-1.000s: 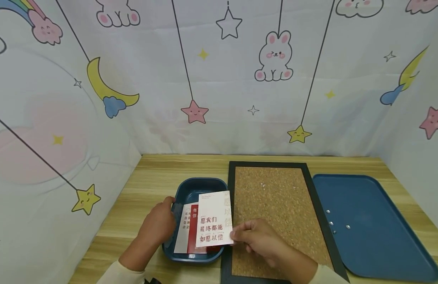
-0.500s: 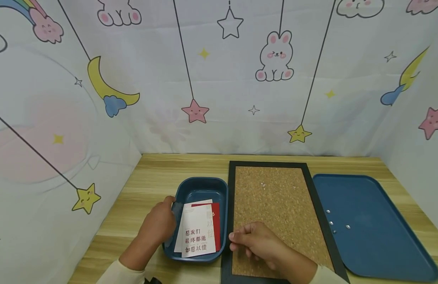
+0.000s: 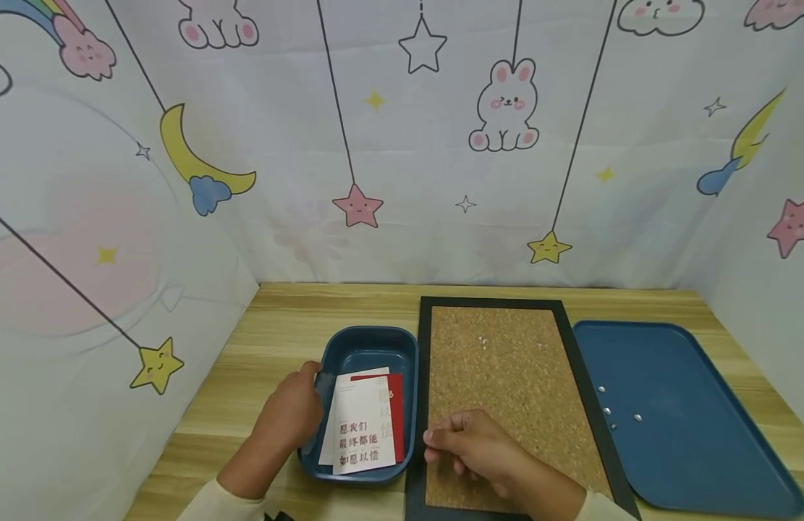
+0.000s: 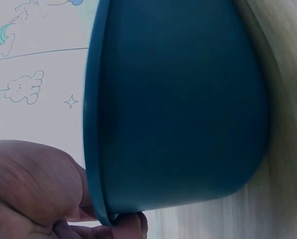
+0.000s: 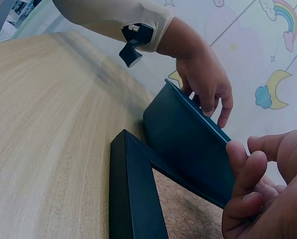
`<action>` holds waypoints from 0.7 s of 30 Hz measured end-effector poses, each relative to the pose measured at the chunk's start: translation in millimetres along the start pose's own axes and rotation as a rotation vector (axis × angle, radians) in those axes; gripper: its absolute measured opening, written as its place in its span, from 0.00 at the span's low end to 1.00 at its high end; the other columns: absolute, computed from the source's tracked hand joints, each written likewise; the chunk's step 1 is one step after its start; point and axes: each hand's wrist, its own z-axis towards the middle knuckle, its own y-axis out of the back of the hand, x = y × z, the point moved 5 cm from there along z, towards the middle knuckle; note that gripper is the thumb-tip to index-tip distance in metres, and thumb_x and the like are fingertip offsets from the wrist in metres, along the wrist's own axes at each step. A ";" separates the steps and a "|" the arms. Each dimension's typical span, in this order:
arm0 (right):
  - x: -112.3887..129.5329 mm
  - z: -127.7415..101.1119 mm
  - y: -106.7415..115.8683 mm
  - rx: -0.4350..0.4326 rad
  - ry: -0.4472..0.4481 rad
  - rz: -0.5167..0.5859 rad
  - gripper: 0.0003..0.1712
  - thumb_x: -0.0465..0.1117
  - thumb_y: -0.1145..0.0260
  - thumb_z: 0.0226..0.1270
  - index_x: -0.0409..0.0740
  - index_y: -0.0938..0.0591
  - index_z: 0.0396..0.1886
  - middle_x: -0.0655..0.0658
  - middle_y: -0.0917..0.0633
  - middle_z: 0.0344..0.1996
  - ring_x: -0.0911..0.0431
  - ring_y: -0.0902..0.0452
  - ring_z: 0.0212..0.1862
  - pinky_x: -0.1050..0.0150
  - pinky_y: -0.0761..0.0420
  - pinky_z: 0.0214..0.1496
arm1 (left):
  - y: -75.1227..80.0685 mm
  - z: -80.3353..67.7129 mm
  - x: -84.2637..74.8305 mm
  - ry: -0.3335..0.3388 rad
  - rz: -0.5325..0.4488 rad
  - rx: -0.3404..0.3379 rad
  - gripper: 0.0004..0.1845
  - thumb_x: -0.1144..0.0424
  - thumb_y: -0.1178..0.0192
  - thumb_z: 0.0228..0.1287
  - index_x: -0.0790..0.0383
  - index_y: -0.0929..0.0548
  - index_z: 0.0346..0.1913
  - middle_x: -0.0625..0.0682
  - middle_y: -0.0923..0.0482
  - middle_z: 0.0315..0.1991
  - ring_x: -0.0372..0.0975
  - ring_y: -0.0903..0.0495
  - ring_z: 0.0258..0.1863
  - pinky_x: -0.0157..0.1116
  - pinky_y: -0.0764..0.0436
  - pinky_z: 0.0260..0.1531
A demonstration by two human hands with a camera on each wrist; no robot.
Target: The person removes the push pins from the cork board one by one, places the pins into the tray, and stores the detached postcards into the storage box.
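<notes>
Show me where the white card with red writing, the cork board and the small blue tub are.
white card [image 3: 365, 427], head view, its printed middle.
cork board [image 3: 506, 376], head view, bare cork surface.
small blue tub [image 3: 369, 346], head view, its far inner wall.

sleeves: cream, long [image 3: 229, 499] | hands: bare | left cuff: dark clip, maybe sensor [image 5: 133, 44]

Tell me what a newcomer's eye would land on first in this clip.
The cork board in its black frame lies mid-table, flanked by a small blue bin on its left and a flat blue tray on its right. In the bin lie red-and-white cards with printed characters. The left hand holds the bin's rim; the right hand rests on the board, holding nothing.
</notes>
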 end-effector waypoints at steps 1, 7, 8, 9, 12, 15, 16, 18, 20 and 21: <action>0.0 -0.5 0.3 -0.001 0.006 0.003 0.12 0.45 0.30 0.69 0.39 0.13 0.40 0.49 0.12 0.28 0.62 0.32 0.19 0.66 0.35 0.20 | 0.0 -0.3 0.2 0.001 -0.002 0.000 0.22 0.73 0.47 0.72 0.71 0.28 0.67 0.67 0.20 0.48 0.50 0.19 0.38 0.51 0.15 0.35; 0.3 -3.1 7.1 -0.016 0.015 0.000 0.11 0.43 0.32 0.70 0.38 0.14 0.41 0.49 0.12 0.29 0.60 0.31 0.21 0.65 0.34 0.21 | 0.1 -1.3 1.2 0.006 -0.015 -0.001 0.24 0.73 0.47 0.71 0.71 0.30 0.68 0.68 0.20 0.50 0.51 0.18 0.39 0.51 0.14 0.36; 0.5 -3.6 8.8 -0.021 0.017 -0.001 0.11 0.43 0.32 0.70 0.38 0.14 0.42 0.49 0.12 0.29 0.60 0.31 0.21 0.65 0.34 0.21 | -0.1 -1.4 1.3 0.007 -0.016 -0.002 0.24 0.72 0.47 0.71 0.71 0.30 0.69 0.68 0.20 0.50 0.50 0.18 0.39 0.51 0.14 0.36; 0.9 -4.1 10.8 -0.022 0.019 -0.003 0.12 0.43 0.32 0.71 0.38 0.14 0.42 0.49 0.12 0.30 0.60 0.31 0.21 0.65 0.34 0.21 | -0.2 -1.5 1.4 0.009 -0.013 -0.004 0.24 0.72 0.46 0.71 0.72 0.31 0.69 0.68 0.20 0.50 0.50 0.18 0.39 0.51 0.15 0.36; 2.1 -6.0 18.3 -0.037 0.024 -0.010 0.12 0.43 0.33 0.71 0.37 0.15 0.43 0.48 0.13 0.31 0.60 0.31 0.22 0.65 0.34 0.21 | -0.1 -1.1 1.6 0.010 -0.011 -0.012 0.26 0.71 0.46 0.71 0.73 0.33 0.70 0.67 0.20 0.49 0.50 0.19 0.38 0.49 0.15 0.34; 3.0 -8.2 26.5 -0.054 0.026 -0.014 0.13 0.43 0.33 0.72 0.37 0.15 0.44 0.47 0.13 0.32 0.60 0.31 0.22 0.66 0.34 0.21 | 0.5 -1.2 1.5 0.010 -0.012 -0.024 0.28 0.70 0.46 0.71 0.74 0.35 0.71 0.68 0.19 0.48 0.50 0.19 0.37 0.49 0.16 0.33; 2.7 -9.0 29.5 -0.063 0.023 -0.017 0.13 0.43 0.33 0.72 0.37 0.16 0.44 0.47 0.13 0.33 0.60 0.31 0.22 0.66 0.34 0.22 | 0.8 -1.4 1.1 0.010 -0.013 -0.029 0.28 0.69 0.46 0.71 0.75 0.36 0.71 0.69 0.19 0.49 0.52 0.18 0.38 0.50 0.16 0.34; 2.0 -11.1 35.5 -0.085 0.015 -0.026 0.13 0.44 0.33 0.72 0.37 0.16 0.44 0.46 0.13 0.34 0.59 0.31 0.23 0.67 0.34 0.22 | 0.7 -2.2 0.7 0.016 -0.014 -0.040 0.28 0.68 0.45 0.71 0.75 0.36 0.71 0.71 0.21 0.51 0.55 0.17 0.41 0.53 0.15 0.37; 1.2 -13.1 41.6 -0.101 0.013 -0.030 0.13 0.44 0.34 0.73 0.37 0.16 0.44 0.45 0.12 0.36 0.59 0.31 0.24 0.66 0.32 0.23 | 0.8 -3.2 -0.6 0.017 -0.008 -0.057 0.29 0.67 0.43 0.72 0.75 0.35 0.71 0.73 0.23 0.54 0.60 0.17 0.45 0.57 0.16 0.40; 0.9 -14.5 44.9 -0.113 0.012 -0.037 0.13 0.44 0.35 0.73 0.37 0.16 0.44 0.45 0.13 0.36 0.58 0.30 0.24 0.66 0.31 0.24 | 1.1 -4.0 -1.5 0.012 0.004 -0.069 0.29 0.66 0.42 0.72 0.75 0.34 0.71 0.74 0.24 0.56 0.62 0.18 0.49 0.59 0.17 0.42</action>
